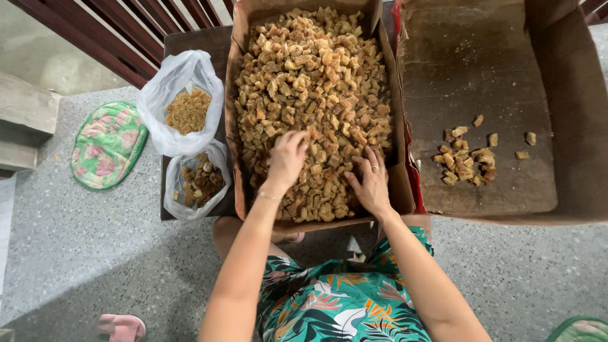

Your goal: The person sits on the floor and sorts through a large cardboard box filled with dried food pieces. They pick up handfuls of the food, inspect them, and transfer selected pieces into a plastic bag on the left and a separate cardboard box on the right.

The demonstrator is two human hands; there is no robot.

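Both hands are laid in the heap of brown fried chunks [310, 82] that fills the left cardboard box [233, 126]. The left hand [288, 158] is curled loosely over the pieces; whether its grip holds any cannot be told. The right hand [372, 180] is spread flat on them, fingers wide. A few chunks [465, 161] are seen in the right cardboard box [570, 95], and two plastic bags [183, 107] beside the left one.

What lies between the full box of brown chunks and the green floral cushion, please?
Two clear plastic bags: upper bag holding fine crumbs, lower bag holding chunks, seen in the head view.
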